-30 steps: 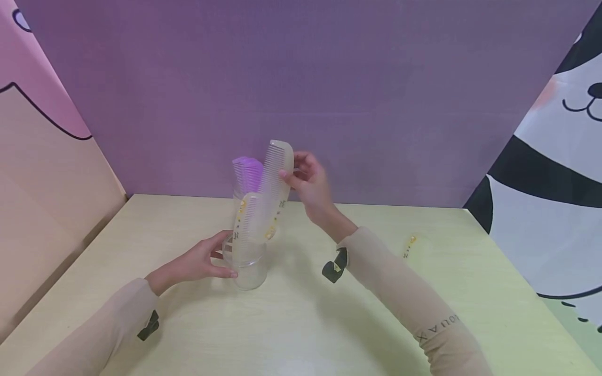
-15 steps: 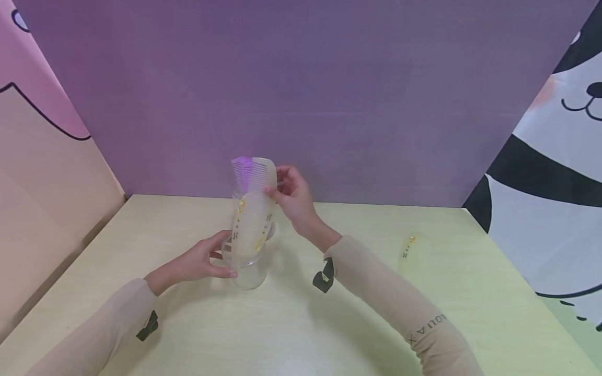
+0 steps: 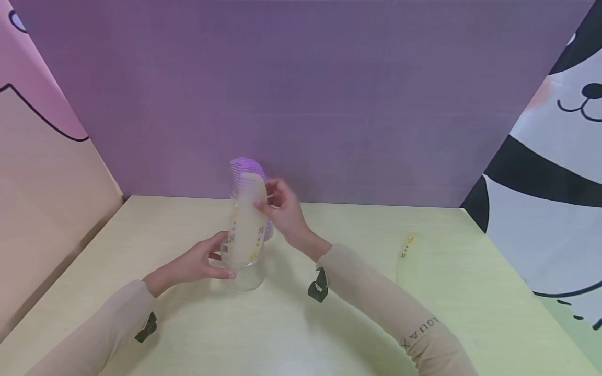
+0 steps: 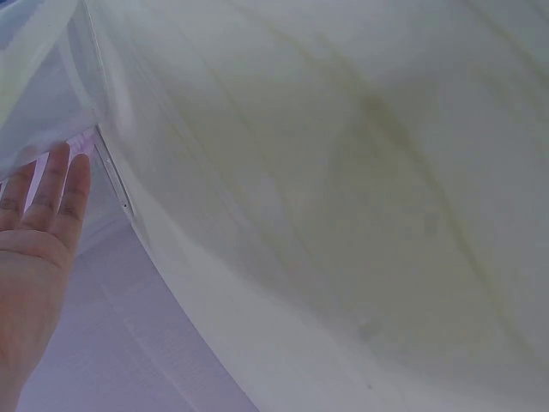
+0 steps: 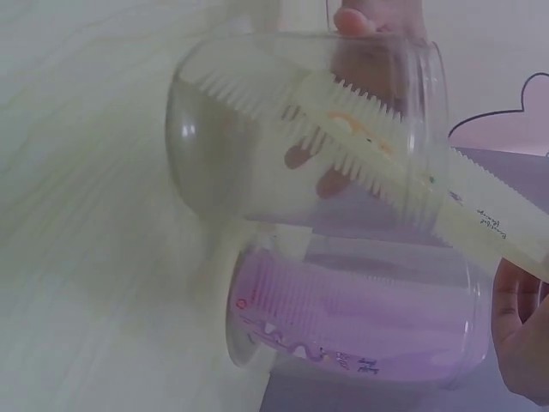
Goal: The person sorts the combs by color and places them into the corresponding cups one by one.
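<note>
My left hand [image 3: 197,263] grips a clear cup [image 3: 246,275] standing on the table. A cream comb [image 3: 244,219] stands in that cup, and my right hand [image 3: 279,206] pinches its upper edge. Right behind it, a second clear cup [image 3: 268,230] holds purple combs [image 3: 244,169]. The right wrist view shows the clear cup [image 5: 223,146] with the cream comb [image 5: 403,180] slanting through it, the purple combs' cup [image 5: 360,326] below and my right hand [image 5: 519,335] at the edge. Only the palm of my left hand [image 4: 34,257] shows in the left wrist view.
Another cream comb [image 3: 405,256] lies flat on the pale green table [image 3: 329,334] to the right. A purple back wall [image 3: 329,104] and printed side panels close the table in.
My right hand has moved down and left, lowering the cream comb deeper into the clear cup. The left hand has kept its hold on the cup.
</note>
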`<action>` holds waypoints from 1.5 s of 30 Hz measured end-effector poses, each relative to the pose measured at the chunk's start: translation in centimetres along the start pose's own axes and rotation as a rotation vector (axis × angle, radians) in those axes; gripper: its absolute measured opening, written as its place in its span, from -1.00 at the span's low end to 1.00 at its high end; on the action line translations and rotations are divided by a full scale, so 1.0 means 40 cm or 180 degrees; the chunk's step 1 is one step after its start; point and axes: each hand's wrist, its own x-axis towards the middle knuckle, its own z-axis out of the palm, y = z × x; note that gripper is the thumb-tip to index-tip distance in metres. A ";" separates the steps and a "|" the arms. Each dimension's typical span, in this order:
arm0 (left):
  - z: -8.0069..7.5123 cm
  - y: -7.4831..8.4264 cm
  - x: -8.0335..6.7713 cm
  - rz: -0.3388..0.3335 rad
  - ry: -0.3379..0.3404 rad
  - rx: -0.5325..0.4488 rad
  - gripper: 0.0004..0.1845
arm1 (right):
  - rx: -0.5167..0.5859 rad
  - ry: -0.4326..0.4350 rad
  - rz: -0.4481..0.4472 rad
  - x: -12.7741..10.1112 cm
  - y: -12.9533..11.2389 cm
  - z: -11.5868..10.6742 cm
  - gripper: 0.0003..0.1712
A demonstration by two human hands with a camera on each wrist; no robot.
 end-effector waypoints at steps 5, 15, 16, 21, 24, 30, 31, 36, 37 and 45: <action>0.000 0.001 -0.002 -0.0012 -0.0003 -0.0053 -0.04 | -0.0139 -0.0108 -0.0022 -0.014 0.016 0.008 -0.63; 0.003 -0.007 0.000 0.0095 0.0014 0.0000 -0.06 | -0.0250 -0.0266 -0.0034 -0.029 0.040 0.013 -0.62; 0.003 -0.008 0.000 0.0087 0.0017 -0.0004 -0.06 | -0.0264 -0.0272 -0.0034 -0.030 0.042 0.013 -0.62; 0.004 -0.007 -0.001 0.0045 0.0032 -0.0029 -0.06 | -0.0340 -0.0318 -0.0070 -0.033 0.049 0.013 -0.60; 0.004 -0.004 0.000 0.0015 0.0025 -0.0043 -0.06 | -0.0374 -0.0335 -0.0091 -0.033 0.051 0.013 -0.60; 0.003 -0.002 0.001 0.0012 0.0016 -0.0023 -0.07 | -0.0382 -0.0285 -0.0150 -0.034 0.052 0.015 -0.60; 0.003 -0.002 0.001 0.0007 0.0019 -0.0016 -0.06 | -0.0394 -0.0272 -0.0162 -0.035 0.052 0.016 -0.60; 0.003 0.002 0.001 -0.0019 0.0020 -0.0007 -0.07 | -0.0506 -0.0176 -0.0207 -0.040 0.054 0.021 -0.61; 0.003 0.002 0.001 -0.0023 0.0018 -0.0007 -0.07 | -0.0522 -0.0148 -0.0221 -0.041 0.054 0.022 -0.60; 0.003 0.005 0.001 -0.0009 0.0034 0.0005 -0.07 | -0.0662 0.0021 -0.0326 -0.065 0.019 0.032 -0.59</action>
